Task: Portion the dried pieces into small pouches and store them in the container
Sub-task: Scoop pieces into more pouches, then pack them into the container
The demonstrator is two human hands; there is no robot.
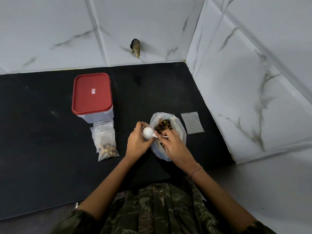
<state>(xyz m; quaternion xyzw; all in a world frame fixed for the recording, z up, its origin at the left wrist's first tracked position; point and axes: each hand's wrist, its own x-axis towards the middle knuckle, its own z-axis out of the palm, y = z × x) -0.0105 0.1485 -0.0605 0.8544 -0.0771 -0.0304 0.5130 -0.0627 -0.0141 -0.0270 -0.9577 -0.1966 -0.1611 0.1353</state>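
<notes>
- Here, in the head view, a black stone-like countertop (42, 132) fills a corner of white marble-patterned wall tiles (253, 81); a dark ragged hole (135, 48) breaks the back wall.
- Near the middle stands a large translucent plastic bag (181, 130), its mouth open upward; dark brown dried pieces (163, 126) show inside it.
- Just right of the bag, apart from it, an empty small clear pouch (192, 123) lies flat on the countertop.
- Well to the left stands a clear rectangular plastic container (99, 118) with its red lid (92, 93) on. Two filled small pouches (106, 144) lie overlapping just in front of it; whether they touch it I cannot tell.
- The left hand (137, 144) sits at the bag's left edge, fingers curled round a held small pouch (143, 128); only a thin pale rim of it shows above the fingers.
- A white plastic scoop (147, 132) lies over that grasp with the rounded back of its bowl upward; its handle runs right toward the other hand.
- The right hand (173, 144) is over the near side of the bag's mouth, fingers bent and pinching the scoop's handle; a thin red thread bracelet (195, 172) circles its wrist.
- Along the bottom edge — a camouflage-print garment (160, 208) on the person's body.
</notes>
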